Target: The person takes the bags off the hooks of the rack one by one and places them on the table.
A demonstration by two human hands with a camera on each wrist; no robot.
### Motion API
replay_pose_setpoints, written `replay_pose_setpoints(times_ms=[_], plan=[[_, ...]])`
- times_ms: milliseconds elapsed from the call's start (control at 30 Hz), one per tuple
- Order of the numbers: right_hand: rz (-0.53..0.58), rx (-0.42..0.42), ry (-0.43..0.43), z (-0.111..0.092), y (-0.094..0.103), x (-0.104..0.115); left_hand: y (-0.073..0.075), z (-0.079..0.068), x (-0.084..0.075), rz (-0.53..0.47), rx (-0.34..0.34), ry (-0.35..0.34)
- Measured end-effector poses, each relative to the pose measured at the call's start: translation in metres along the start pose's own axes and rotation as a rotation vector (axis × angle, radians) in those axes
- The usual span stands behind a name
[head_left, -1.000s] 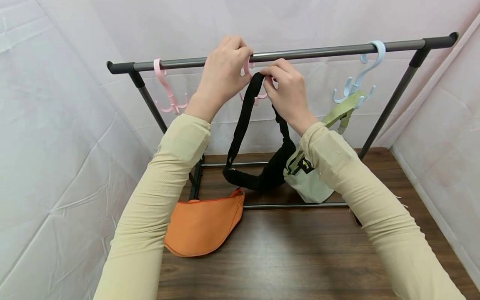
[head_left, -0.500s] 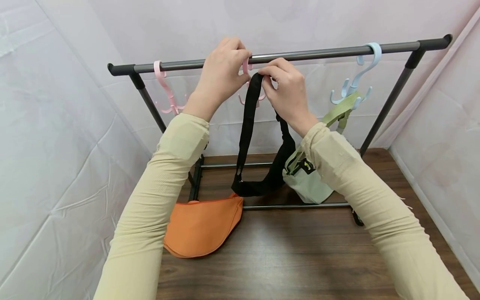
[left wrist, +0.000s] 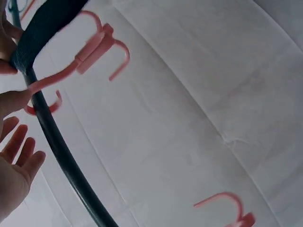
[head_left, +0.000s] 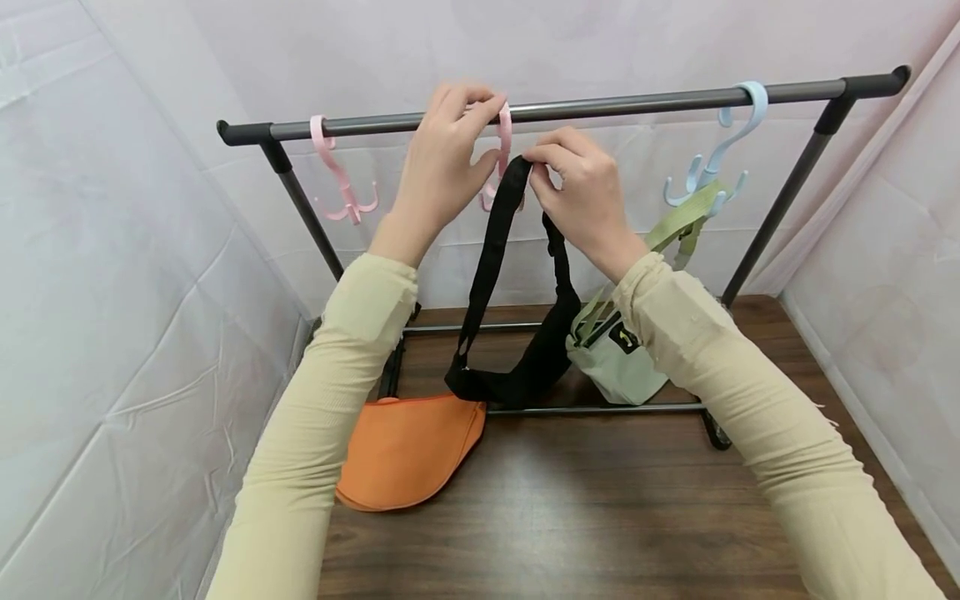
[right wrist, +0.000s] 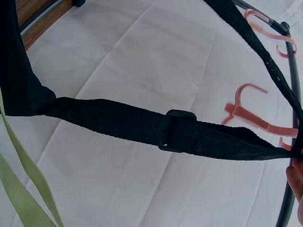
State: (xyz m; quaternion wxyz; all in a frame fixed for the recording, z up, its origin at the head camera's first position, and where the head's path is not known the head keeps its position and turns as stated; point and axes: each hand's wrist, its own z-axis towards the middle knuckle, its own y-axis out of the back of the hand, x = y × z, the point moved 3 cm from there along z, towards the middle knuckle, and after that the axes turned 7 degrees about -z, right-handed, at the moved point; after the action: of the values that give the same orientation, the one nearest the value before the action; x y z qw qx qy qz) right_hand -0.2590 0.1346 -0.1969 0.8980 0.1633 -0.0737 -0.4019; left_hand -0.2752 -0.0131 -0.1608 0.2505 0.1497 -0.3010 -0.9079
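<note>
A black sling bag [head_left: 536, 354] hangs below my right hand [head_left: 585, 187], whose thumb and fingertips pinch its black strap [head_left: 497, 229] near the top. Beside it is the middle pink hook [head_left: 504, 133], looped over the metal rail [head_left: 600, 109]. My left hand [head_left: 446, 162] is at this hook, one digit touching its upper bend. The left wrist view shows the other fingers [left wrist: 23, 151] loose and apart. The strap stands right by the hook's neck; its prongs are partly hidden behind the strap. In the right wrist view, the strap's slide buckle [right wrist: 177, 131] shows.
Another pink hook [head_left: 341, 175] hangs at the rail's left. At right, a blue hook [head_left: 720, 150] carries the green strap [head_left: 686, 217] of a pale bag [head_left: 618, 371]. An orange bag [head_left: 412, 450] lies on the wooden floor [head_left: 555, 508], by the rack's lower bar.
The middle pink hook has turned and shows more between the hands. My left fingers have loosened around it. My right hand has shifted slightly right and down with the strap; the bag sways.
</note>
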Motion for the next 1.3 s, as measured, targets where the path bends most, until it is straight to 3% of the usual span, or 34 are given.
replay_pose_setpoints(times_ms=[133, 200, 267, 400, 600, 767, 900, 1000, 1100, 1300], plan=[[0.009, -0.022, -0.003, 0.004, 0.006, 0.004, 0.000, -0.027, -0.009, -0.078, -0.189, -0.112], [-0.002, -0.031, -0.004, 0.007, 0.010, 0.005, -0.002, -0.047, -0.011, -0.113, -0.239, -0.128], [-0.009, -0.032, -0.008, 0.010, 0.014, 0.007, -0.007, -0.070, -0.012, -0.160, -0.246, -0.102], [-0.031, -0.010, -0.014, 0.013, 0.019, 0.009, -0.022, -0.124, -0.009, -0.255, -0.164, 0.045], [-0.059, 0.022, -0.005, 0.012, 0.020, 0.012, -0.054, -0.206, -0.002, -0.501, 0.060, 0.341], [-0.049, -0.001, 0.002, 0.013, 0.023, 0.015, -0.076, -0.257, -0.002, -0.670, 0.215, 0.598], [-0.047, -0.020, 0.014, 0.016, 0.028, 0.018, -0.091, -0.282, -0.009, -0.689, 0.263, 0.748], [-0.052, -0.026, 0.029, 0.019, 0.030, 0.021, -0.100, -0.293, -0.013, -0.675, 0.232, 0.824], [-0.039, -0.044, 0.033, 0.021, 0.032, 0.023, -0.106, -0.301, -0.014, -0.699, 0.140, 0.892], [-0.032, -0.057, 0.017, 0.024, 0.036, 0.024, -0.109, -0.305, -0.012, -0.880, -0.122, 0.996]])
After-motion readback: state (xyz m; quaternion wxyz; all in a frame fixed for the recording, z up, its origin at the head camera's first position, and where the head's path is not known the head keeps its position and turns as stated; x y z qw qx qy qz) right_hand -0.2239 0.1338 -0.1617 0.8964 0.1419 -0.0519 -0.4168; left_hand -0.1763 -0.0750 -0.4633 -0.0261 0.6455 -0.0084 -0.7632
